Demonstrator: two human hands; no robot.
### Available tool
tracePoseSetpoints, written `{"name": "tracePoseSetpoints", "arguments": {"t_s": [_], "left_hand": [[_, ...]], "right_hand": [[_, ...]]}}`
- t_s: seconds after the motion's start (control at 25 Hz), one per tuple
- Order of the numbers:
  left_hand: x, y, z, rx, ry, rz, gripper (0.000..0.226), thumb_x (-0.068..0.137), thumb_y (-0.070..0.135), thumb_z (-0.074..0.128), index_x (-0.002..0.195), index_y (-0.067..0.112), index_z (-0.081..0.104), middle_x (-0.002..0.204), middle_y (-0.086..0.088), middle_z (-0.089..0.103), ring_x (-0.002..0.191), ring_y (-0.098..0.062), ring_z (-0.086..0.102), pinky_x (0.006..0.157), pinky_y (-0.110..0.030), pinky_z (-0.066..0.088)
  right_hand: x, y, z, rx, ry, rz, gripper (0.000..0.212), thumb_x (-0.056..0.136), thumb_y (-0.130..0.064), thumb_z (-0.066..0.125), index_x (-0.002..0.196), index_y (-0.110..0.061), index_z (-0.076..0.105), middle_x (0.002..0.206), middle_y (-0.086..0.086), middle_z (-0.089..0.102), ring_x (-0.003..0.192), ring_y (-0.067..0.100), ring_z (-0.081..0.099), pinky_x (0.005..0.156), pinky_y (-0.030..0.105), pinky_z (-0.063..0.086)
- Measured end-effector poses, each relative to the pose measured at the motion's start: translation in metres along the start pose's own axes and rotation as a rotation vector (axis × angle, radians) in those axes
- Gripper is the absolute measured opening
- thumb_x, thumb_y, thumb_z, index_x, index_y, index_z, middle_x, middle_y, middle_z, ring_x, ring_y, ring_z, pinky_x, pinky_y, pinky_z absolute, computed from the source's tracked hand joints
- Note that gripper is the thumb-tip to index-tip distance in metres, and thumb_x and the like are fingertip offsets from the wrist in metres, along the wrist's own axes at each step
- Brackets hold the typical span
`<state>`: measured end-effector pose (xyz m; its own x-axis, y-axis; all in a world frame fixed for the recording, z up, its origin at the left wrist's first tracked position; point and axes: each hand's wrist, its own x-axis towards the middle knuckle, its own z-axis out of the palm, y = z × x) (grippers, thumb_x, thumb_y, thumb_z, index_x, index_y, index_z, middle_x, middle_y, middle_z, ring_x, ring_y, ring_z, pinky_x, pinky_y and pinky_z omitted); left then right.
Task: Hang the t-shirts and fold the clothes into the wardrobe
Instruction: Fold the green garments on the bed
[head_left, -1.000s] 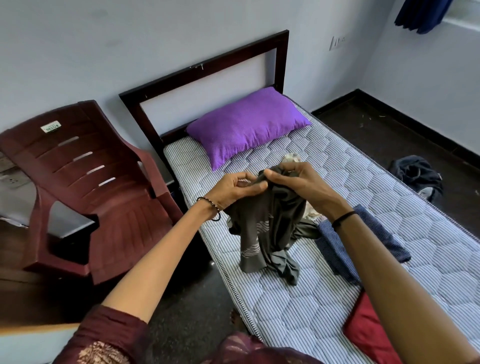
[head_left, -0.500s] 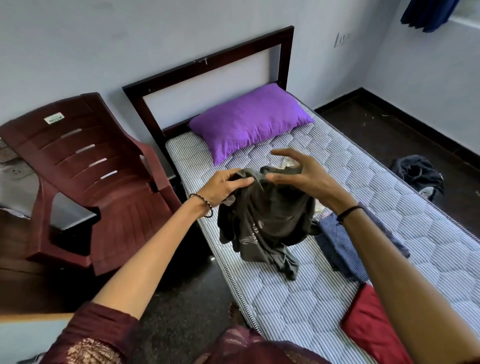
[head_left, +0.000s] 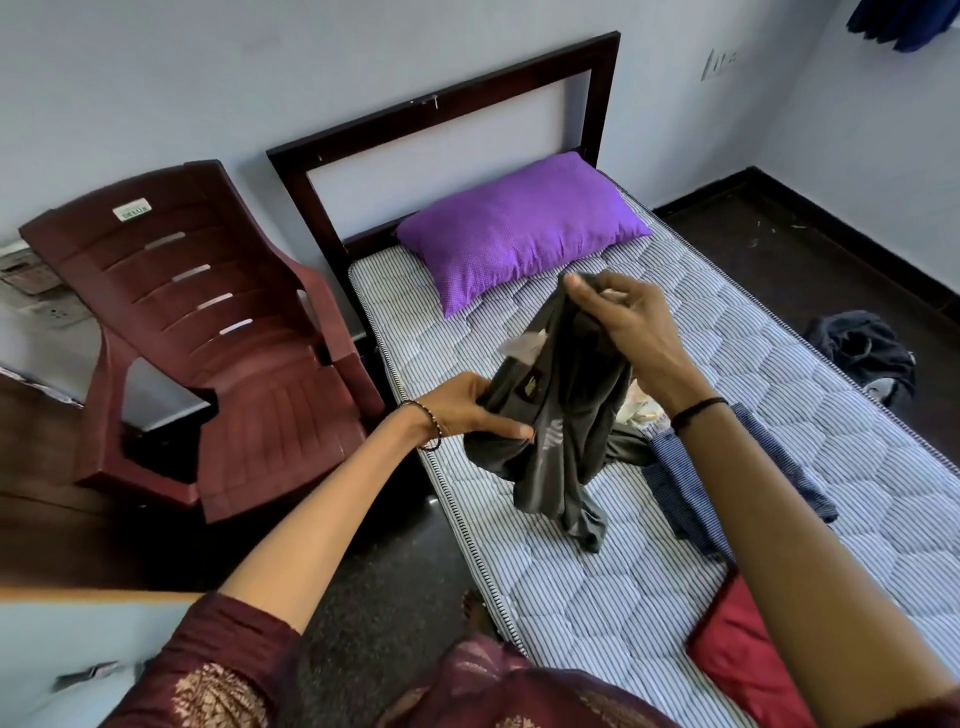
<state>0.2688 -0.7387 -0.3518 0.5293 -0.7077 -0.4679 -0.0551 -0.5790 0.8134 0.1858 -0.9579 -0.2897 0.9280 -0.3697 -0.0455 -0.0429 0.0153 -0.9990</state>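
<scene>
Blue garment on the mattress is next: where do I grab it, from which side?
Probably the blue garment by its left end, pinched from above: it lies flat on the mattress, that end bare beside the grey t-shirt, its middle behind the right forearm.

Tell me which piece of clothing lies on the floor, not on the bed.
The dark bundle, on the floor beside the bed. The blue garment and red garment lie on the mattress; the grey garment is held.

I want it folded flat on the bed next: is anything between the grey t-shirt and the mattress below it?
Nothing visible. The grey t-shirt, held by the left hand and right hand, hangs down to bare mattress. A blue garment lies close on its right, crowding that side.
</scene>
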Motion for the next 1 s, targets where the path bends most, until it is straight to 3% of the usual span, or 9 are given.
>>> {"name": "tracePoseSetpoints", "arguments": {"t_s": [0.12, 0.28, 0.4, 0.52, 0.6, 0.68, 0.8, 0.92, 1.0], "left_hand": [[-0.001, -0.027, -0.004, -0.120, 0.045, -0.027, 0.020, 0.086, 0.027, 0.074, 0.102, 0.015, 0.076, 0.087, 0.009, 0.074, 0.083, -0.004, 0.065, 0.075, -0.017, 0.049], [0.000, -0.020, -0.009, -0.344, 0.405, 0.012, 0.014, 0.093, 0.033, 0.066, 0.088, 0.021, 0.072, 0.085, 0.011, 0.072, 0.082, 0.002, 0.067, 0.078, -0.011, 0.047], [0.006, 0.000, -0.006, -0.195, 0.477, 0.118, 0.014, 0.091, 0.034, 0.068, 0.086, 0.023, 0.074, 0.083, 0.005, 0.073, 0.078, -0.003, 0.067, 0.078, -0.020, 0.048], [0.011, 0.022, 0.006, -0.031, 0.400, 0.182, 0.018, 0.090, 0.037, 0.069, 0.091, 0.021, 0.076, 0.081, -0.002, 0.074, 0.080, -0.015, 0.069, 0.078, -0.032, 0.051], [0.012, 0.033, 0.013, -0.009, 0.376, 0.238, 0.029, 0.090, 0.043, 0.067, 0.089, 0.016, 0.075, 0.080, -0.005, 0.073, 0.078, -0.011, 0.067, 0.079, -0.036, 0.053], [0.012, 0.036, 0.012, -0.029, 0.384, 0.258, 0.035, 0.084, 0.049, 0.072, 0.082, 0.015, 0.071, 0.075, -0.001, 0.070, 0.074, -0.008, 0.063, 0.075, -0.028, 0.052], [0.009, 0.022, -0.001, 0.040, 0.385, 0.224, 0.040, 0.064, 0.048, 0.088, 0.081, 0.020, 0.063, 0.073, 0.014, 0.062, 0.072, -0.002, 0.058, 0.068, -0.016, 0.045], [0.000, 0.004, -0.010, 0.120, 0.260, 0.135, 0.028, 0.065, 0.036, 0.091, 0.081, 0.022, 0.072, 0.069, 0.015, 0.067, 0.067, 0.003, 0.060, 0.065, -0.015, 0.044], [-0.004, -0.010, -0.012, 0.061, 0.189, 0.044, 0.026, 0.069, 0.030, 0.090, 0.087, 0.016, 0.077, 0.073, 0.009, 0.073, 0.069, -0.004, 0.068, 0.066, -0.020, 0.051]], "right_hand": [[0.010, 0.004, -0.016, -0.035, 0.143, 0.030, 0.046, 0.085, -0.048, 0.081, 0.091, -0.004, 0.072, 0.089, 0.026, 0.073, 0.075, 0.030, 0.067, 0.077, 0.051, 0.057], [0.010, 0.022, -0.024, -0.373, 0.133, 0.118, 0.047, 0.081, -0.052, 0.081, 0.095, -0.009, 0.071, 0.090, 0.018, 0.076, 0.079, 0.020, 0.075, 0.082, 0.049, 0.062], [0.002, 0.023, -0.010, -0.535, -0.054, 0.100, 0.063, 0.074, -0.046, 0.089, 0.127, -0.020, 0.064, 0.109, 0.005, 0.072, 0.095, 0.018, 0.070, 0.077, 0.018, 0.056], [-0.001, 0.033, 0.010, -0.451, -0.337, 0.066, 0.092, 0.066, -0.044, 0.095, 0.145, -0.036, 0.048, 0.097, 0.007, 0.071, 0.087, 0.020, 0.069, 0.084, 0.033, 0.058], [0.002, 0.042, 0.019, -0.364, -0.448, 0.065, 0.078, 0.066, -0.040, 0.096, 0.135, -0.030, 0.059, 0.091, 0.017, 0.071, 0.082, 0.026, 0.069, 0.084, 0.042, 0.057], [0.005, 0.046, 0.022, -0.420, -0.479, 0.054, 0.053, 0.067, -0.053, 0.092, 0.104, -0.019, 0.075, 0.090, 0.019, 0.072, 0.079, 0.026, 0.067, 0.081, 0.050, 0.054], [0.005, 0.045, 0.014, -0.406, -0.394, 0.082, 0.052, 0.070, -0.062, 0.084, 0.093, -0.015, 0.079, 0.082, 0.014, 0.074, 0.074, 0.019, 0.063, 0.075, 0.041, 0.050], [0.004, 0.038, 0.001, -0.268, -0.298, 0.148, 0.041, 0.080, -0.043, 0.085, 0.100, -0.009, 0.077, 0.093, 0.022, 0.076, 0.082, 0.027, 0.074, 0.083, 0.044, 0.056], [0.003, 0.031, -0.006, -0.201, -0.262, 0.152, 0.024, 0.086, -0.033, 0.082, 0.090, -0.011, 0.075, 0.070, 0.004, 0.073, 0.066, 0.013, 0.072, 0.069, 0.027, 0.054]]}}
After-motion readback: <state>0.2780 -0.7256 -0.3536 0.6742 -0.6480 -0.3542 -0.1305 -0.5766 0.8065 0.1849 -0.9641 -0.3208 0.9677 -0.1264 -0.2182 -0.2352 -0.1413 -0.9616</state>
